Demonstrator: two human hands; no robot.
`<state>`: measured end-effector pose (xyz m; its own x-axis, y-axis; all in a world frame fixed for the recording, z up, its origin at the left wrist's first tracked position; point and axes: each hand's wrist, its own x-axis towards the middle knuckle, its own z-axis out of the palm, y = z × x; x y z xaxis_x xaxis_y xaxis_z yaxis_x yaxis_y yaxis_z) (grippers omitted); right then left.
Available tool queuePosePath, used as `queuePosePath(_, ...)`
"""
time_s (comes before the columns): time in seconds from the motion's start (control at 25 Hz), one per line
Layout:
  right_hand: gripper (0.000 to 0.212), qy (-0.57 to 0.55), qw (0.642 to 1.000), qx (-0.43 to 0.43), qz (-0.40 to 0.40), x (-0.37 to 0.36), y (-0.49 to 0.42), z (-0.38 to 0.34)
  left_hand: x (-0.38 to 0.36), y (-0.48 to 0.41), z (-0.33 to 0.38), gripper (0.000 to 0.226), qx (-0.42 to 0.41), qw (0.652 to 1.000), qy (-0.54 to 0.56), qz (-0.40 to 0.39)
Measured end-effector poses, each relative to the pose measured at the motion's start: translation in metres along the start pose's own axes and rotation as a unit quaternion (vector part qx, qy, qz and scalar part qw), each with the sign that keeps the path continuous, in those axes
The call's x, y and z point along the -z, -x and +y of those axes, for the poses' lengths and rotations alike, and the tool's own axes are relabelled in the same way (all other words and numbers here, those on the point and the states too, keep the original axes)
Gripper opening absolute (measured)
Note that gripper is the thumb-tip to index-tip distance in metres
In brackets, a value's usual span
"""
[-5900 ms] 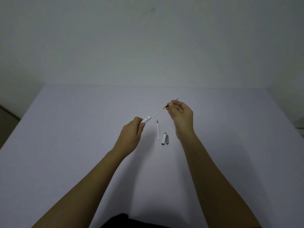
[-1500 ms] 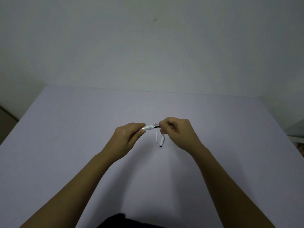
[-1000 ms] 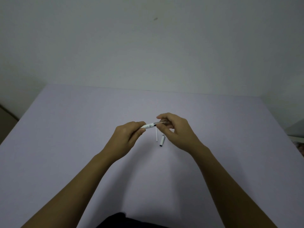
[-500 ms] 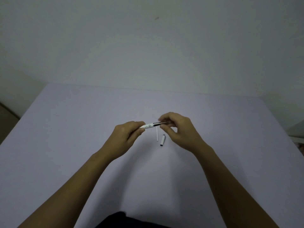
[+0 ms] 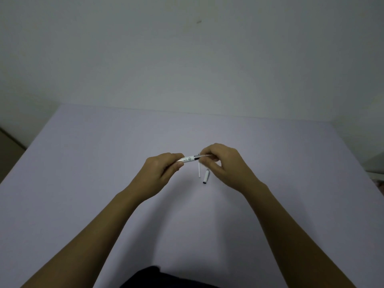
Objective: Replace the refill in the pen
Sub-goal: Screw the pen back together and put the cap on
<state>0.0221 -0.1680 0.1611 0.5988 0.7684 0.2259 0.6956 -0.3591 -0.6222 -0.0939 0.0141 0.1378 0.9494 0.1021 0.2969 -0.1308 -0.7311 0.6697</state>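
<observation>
Compared with a few seconds earlier, when a long thin refill stood drawn out between the two hands, the refill is now seen almost wholly taken into the slim white plastic pen barrel (image 5: 188, 159), and the dark grip section with its pointed tip (image 5: 202, 156) has been brought up against the barrel's open end. From this it may be judged that the new refill has been seated and that the front piece is being screwed or pushed home, so that only the capping is left. The barrel is clasped at its rear end by the left hand (image 5: 164, 171), fingers closed round it, and is held level above the pale lilac desk (image 5: 83, 163). The tip end is pinched by the thumb and fingers of the right hand (image 5: 222, 163). As a container, the barrel is thus understood to hold the fresh refill, though its inside cannot be seen. On the desk just below the hands a thin white spent refill (image 5: 199, 171) is left lying, and just beside it, apart from it, the short white pen cap (image 5: 206, 176) with its dark end.
</observation>
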Motion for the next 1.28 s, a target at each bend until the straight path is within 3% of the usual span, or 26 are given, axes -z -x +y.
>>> queuePosePath(0.16,0.009,0.013,0.999,0.034,-0.002,0.000,0.000,0.001,-0.001,0.001,-0.003,0.021,-0.001,1.000,-0.004,-0.010)
queuePosePath(0.32,0.017,0.033,0.999,0.002,-0.021,-0.001,-0.002,0.004,-0.001,0.001,-0.002,0.020,-0.004,1.000,-0.006,-0.007)
queuePosePath(0.48,0.014,0.048,0.997,0.050,-0.020,0.003,-0.001,0.002,-0.002,0.000,-0.003,0.020,-0.006,1.000,-0.008,-0.012)
queuePosePath(0.6,0.025,0.064,0.997,0.030,-0.018,0.002,-0.004,0.000,-0.002,0.000,-0.002,0.020,-0.009,1.000,-0.008,-0.007)
queuePosePath(0.88,0.017,0.073,0.996,0.049,-0.035,0.003,-0.003,0.002,-0.001,-0.001,-0.001,0.013,-0.009,1.000,-0.023,-0.016)
queuePosePath(1.12,0.021,0.008,0.996,-0.015,-0.083,-0.004,-0.007,0.020,-0.005,-0.002,-0.006,0.013,-0.004,0.999,-0.039,-0.034)
queuePosePath(1.28,0.027,-0.081,0.983,-0.161,0.037,-0.013,-0.010,0.065,-0.007,-0.006,-0.019,0.013,0.033,0.998,-0.033,-0.030)
